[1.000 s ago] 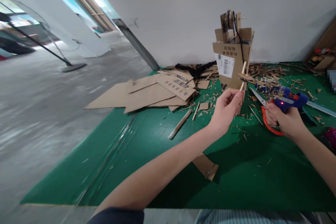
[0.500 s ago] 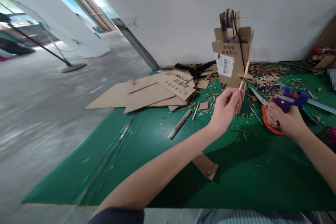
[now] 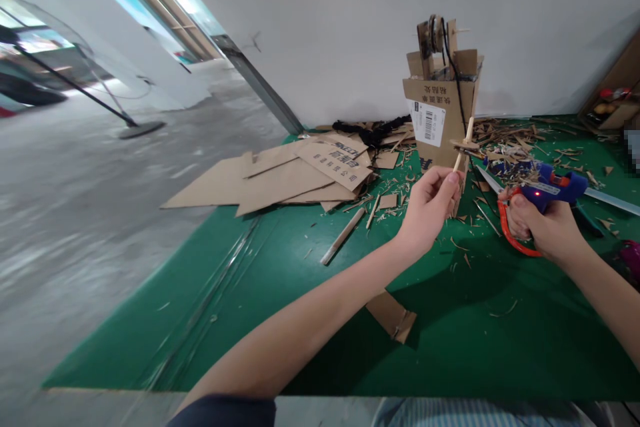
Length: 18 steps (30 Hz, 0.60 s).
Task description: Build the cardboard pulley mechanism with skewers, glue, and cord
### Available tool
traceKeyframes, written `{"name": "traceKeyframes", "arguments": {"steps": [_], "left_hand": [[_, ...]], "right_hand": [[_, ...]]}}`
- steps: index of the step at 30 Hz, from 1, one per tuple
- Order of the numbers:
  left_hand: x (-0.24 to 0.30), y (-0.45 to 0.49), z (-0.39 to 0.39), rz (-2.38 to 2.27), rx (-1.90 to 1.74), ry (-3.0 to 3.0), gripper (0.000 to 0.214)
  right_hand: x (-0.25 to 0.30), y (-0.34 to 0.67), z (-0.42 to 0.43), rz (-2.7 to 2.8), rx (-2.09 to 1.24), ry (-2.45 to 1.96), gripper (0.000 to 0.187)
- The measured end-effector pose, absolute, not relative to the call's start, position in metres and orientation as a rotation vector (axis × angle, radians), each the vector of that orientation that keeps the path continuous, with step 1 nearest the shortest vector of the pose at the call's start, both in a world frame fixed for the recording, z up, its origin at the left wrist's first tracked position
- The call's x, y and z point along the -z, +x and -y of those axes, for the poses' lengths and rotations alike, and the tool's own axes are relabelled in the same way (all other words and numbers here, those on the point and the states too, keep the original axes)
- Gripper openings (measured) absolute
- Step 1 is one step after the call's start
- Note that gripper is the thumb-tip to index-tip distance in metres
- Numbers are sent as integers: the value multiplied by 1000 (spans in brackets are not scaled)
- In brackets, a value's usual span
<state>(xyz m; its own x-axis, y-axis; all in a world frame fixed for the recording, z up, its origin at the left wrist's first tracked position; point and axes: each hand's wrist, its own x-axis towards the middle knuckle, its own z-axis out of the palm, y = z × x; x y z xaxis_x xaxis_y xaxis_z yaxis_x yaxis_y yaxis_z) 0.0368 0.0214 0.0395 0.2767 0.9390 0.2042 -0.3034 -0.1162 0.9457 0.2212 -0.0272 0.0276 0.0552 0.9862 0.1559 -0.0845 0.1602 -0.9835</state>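
Note:
My left hand pinches a thin wooden stick between thumb and fingers. The stick stands tilted, passing through a small cardboard disc. Right behind it is a cardboard tower, carrying a wheel with a black cord hanging from it. Scissors with orange-red handles are in my right hand, the fingers wrapped in the loop and the blades toward the stick. A blue glue gun with a lit red light sits against this hand; whether the hand touches it I cannot tell.
Flat cardboard sheets lie at the back left of the green table. Scraps and shavings litter the back. A short flat stick and a cardboard piece lie nearer. A white wall rises behind.
The scissors have turned slightly in my right hand, so their blades look narrower. My left hand has shifted very little, still gripping the stick.

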Motion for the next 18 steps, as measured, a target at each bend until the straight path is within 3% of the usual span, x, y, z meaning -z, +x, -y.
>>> {"name": "traceKeyframes", "arguments": {"steps": [11, 18], "left_hand": [[-39, 37, -20, -686, -1224, 1237, 22], [-40, 38, -19, -695, -1205, 1231, 26]], "right_hand": [[-34, 216, 28, 1116, -1145, -1086, 55], [-28, 219, 27, 1190, -1133, -1060, 50]]}}
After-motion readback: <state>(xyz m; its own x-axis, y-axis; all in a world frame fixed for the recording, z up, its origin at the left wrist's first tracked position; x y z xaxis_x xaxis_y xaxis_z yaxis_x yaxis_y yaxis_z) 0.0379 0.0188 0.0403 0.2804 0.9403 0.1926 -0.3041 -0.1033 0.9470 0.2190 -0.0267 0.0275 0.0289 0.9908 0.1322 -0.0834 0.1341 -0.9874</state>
